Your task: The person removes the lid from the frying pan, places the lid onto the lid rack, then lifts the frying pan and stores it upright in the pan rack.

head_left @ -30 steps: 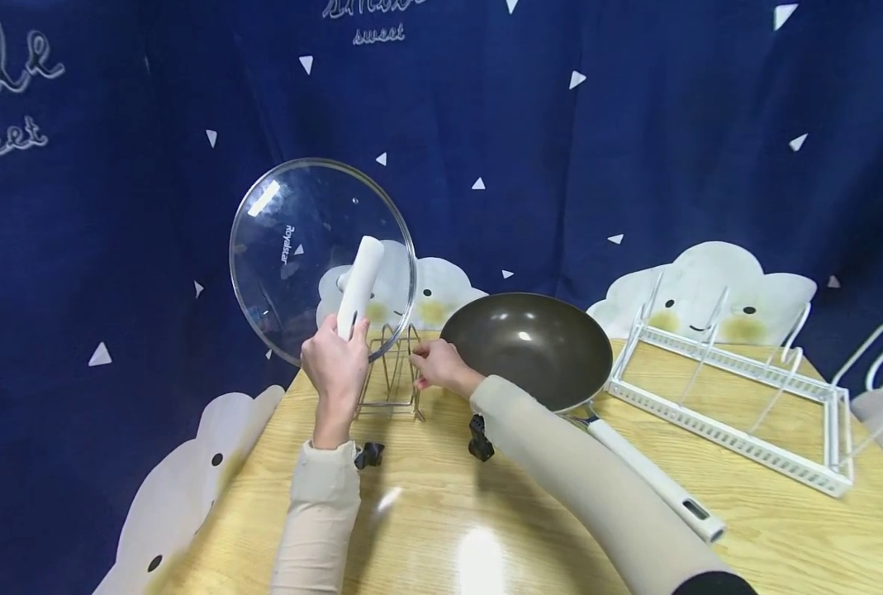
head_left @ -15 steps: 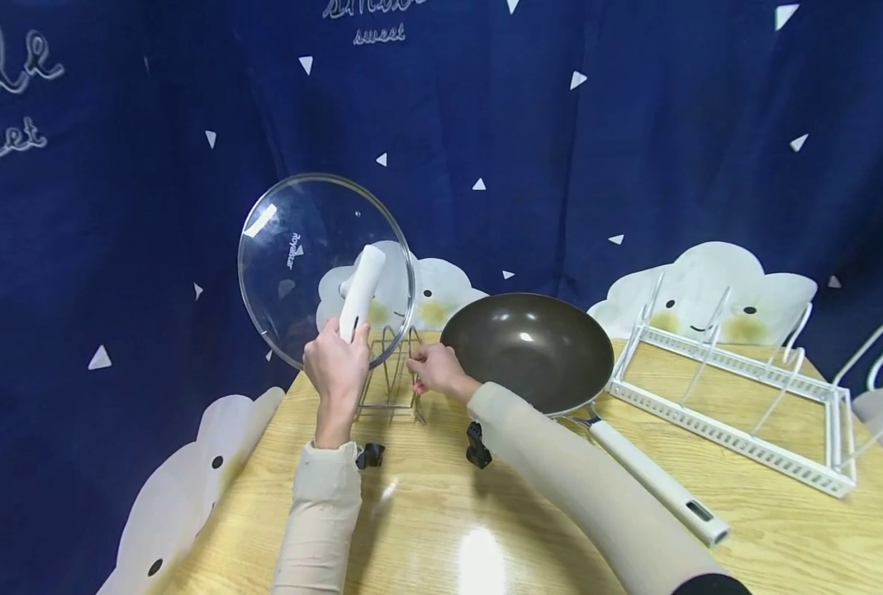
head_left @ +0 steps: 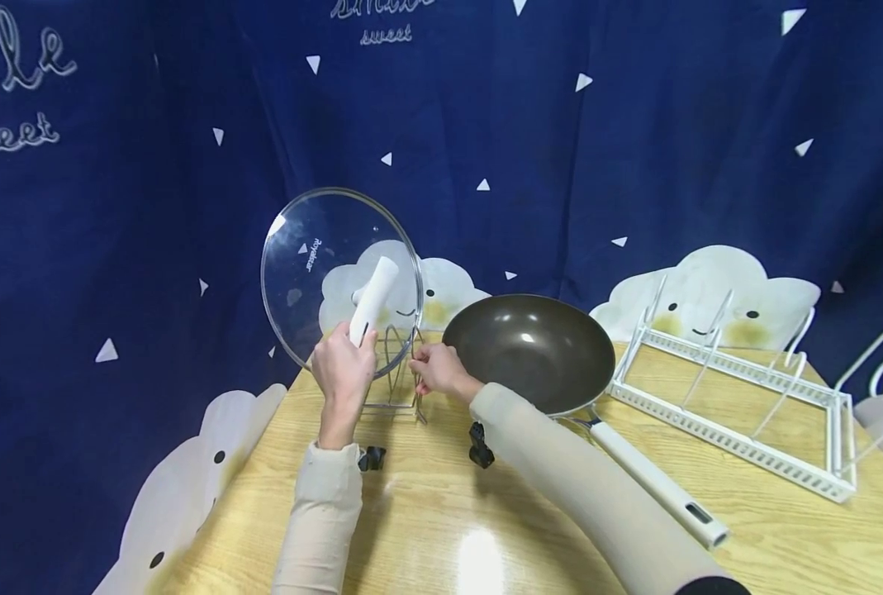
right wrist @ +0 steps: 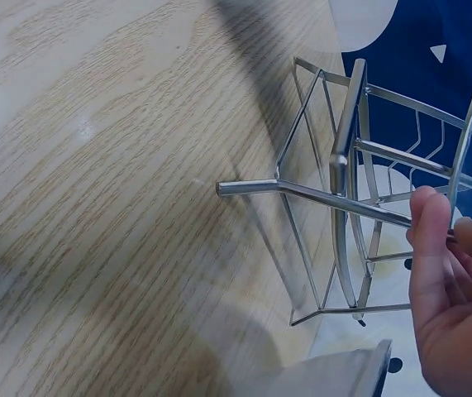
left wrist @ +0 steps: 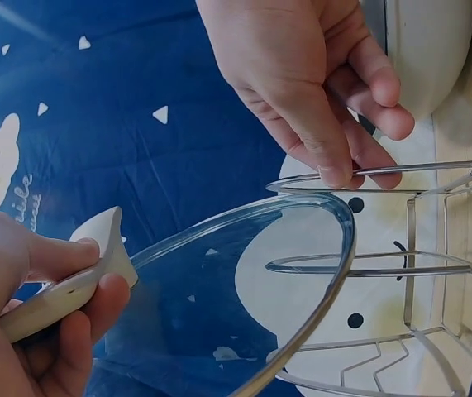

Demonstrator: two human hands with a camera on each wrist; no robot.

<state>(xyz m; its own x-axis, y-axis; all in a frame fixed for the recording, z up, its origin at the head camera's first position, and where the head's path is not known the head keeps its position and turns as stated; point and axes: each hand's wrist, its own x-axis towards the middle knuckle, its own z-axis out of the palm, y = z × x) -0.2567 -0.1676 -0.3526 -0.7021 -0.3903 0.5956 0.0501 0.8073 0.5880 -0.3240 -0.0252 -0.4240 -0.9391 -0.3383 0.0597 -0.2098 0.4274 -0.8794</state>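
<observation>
In the head view a round glass pot lid (head_left: 315,289) with a metal rim stands nearly upright. My left hand (head_left: 343,364) grips its long white handle (head_left: 374,297). Behind the lid's lower edge is a small metal wire rack (head_left: 392,406), standing on the table. Thumb and fingers of my right hand (head_left: 441,369) pinch the rack's right wire loop (left wrist: 376,171). Seen from the left wrist, the lid's rim (left wrist: 347,240) reaches the tops of the rack's loops, close by my right fingertips. The right wrist view shows the rack's legs (right wrist: 252,187) at the tabletop.
Right of the rack sits a dark wok (head_left: 523,355), its white handle (head_left: 657,479) pointing toward the front right. Farther right lies a white wire pot rack (head_left: 731,434). A blue curtain (head_left: 530,124) hangs behind the wooden table (head_left: 426,512).
My left hand has moved the lid down and to the right, toward the wire rack. The right hand keeps its pinch on the rack's loop.
</observation>
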